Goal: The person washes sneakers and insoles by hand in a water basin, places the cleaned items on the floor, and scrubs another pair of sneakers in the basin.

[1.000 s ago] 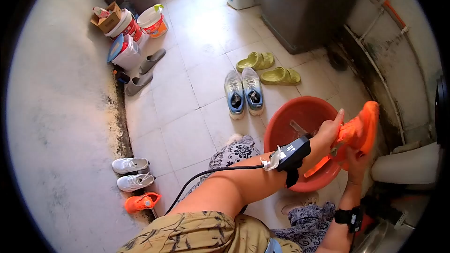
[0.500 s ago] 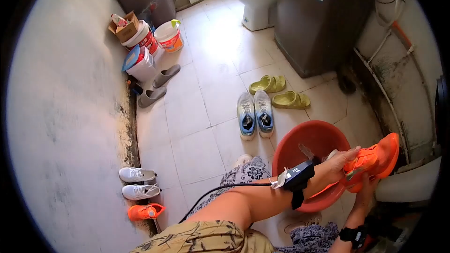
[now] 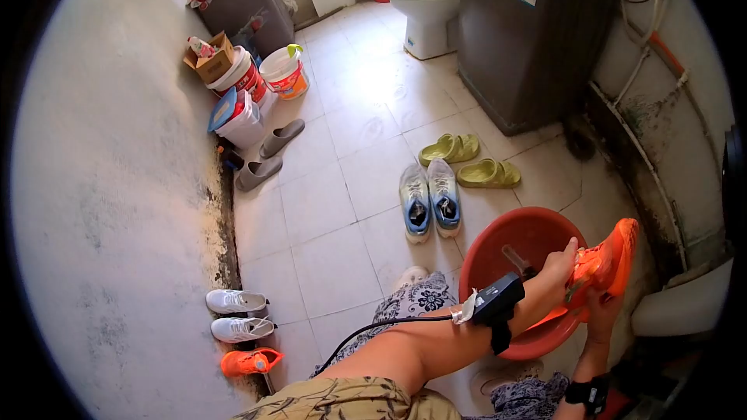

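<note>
I've got an orange shoe [image 3: 619,257] in my fingers, left hand [image 3: 555,267] by the laces, right hand [image 3: 601,314] on the side nearer me, at the red basin's [image 3: 484,264] right rim.

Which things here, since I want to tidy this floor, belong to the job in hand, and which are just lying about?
Job, it seems: held orange shoe, in left hand and right hand; red basin.

Lying about: blue-and-white sneakers; green clogs; grey slippers; white shoes; second orange shoe, perhaps the mate.
</note>
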A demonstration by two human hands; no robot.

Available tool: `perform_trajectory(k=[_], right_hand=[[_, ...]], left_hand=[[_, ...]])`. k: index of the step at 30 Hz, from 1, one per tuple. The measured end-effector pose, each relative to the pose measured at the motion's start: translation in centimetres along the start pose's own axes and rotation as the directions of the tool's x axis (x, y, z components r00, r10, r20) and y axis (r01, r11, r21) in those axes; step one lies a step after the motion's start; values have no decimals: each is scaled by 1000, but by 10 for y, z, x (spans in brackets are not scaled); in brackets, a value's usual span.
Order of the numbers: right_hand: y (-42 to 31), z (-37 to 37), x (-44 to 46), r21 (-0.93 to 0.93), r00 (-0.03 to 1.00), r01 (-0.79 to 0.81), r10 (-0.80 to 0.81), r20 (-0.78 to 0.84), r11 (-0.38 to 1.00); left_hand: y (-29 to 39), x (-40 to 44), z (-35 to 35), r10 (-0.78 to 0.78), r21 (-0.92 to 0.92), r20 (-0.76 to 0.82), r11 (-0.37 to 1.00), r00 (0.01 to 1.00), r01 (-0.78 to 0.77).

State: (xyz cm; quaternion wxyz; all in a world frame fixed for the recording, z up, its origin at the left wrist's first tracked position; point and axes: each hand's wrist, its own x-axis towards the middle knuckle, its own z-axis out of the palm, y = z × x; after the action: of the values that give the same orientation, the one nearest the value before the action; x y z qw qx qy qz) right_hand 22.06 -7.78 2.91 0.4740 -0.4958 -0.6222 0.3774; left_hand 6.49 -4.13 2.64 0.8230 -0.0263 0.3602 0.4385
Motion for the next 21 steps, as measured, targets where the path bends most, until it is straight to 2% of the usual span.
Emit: perform_trajectory(k=[1,3,4,6,13,16,18,19,21], right_hand=[[1,0,0,0,1000,0,0,-2,1000],[0,1,1,-107,991,132,-133,-3,985],[-5,3,2,-107,991,130,-131,-6,986],[-21,13,3,-82,996,84,-82,28,993],[-43,25,4,-90,990,139,-138,22,986],[-49,25,4,-182,978,207,-201,51,961],[-51,25,4,-205,973,230,-221,67,951],[-53,27,4,-205,973,229,-220,66,952],[-57,31,3,-170,974,227,-222,51,959]], left_hand=[[-1,1,-1,-1,1,0,1000,1000,1],[-2,0,-1,58,14,-26,998,998,-58],[2,-8,2,56,17,-26,998,998,-56],[10,-21,8,17,27,-205,1000,979,-11],[5,-10,2,21,1,-189,1000,982,-21],[3,-1,-2,6,78,-95,997,996,2],[0,3,1,93,-43,-104,994,990,-98],[-3,8,1,92,-42,-104,994,990,-97],[-6,13,-1,215,26,-57,977,975,-214]])
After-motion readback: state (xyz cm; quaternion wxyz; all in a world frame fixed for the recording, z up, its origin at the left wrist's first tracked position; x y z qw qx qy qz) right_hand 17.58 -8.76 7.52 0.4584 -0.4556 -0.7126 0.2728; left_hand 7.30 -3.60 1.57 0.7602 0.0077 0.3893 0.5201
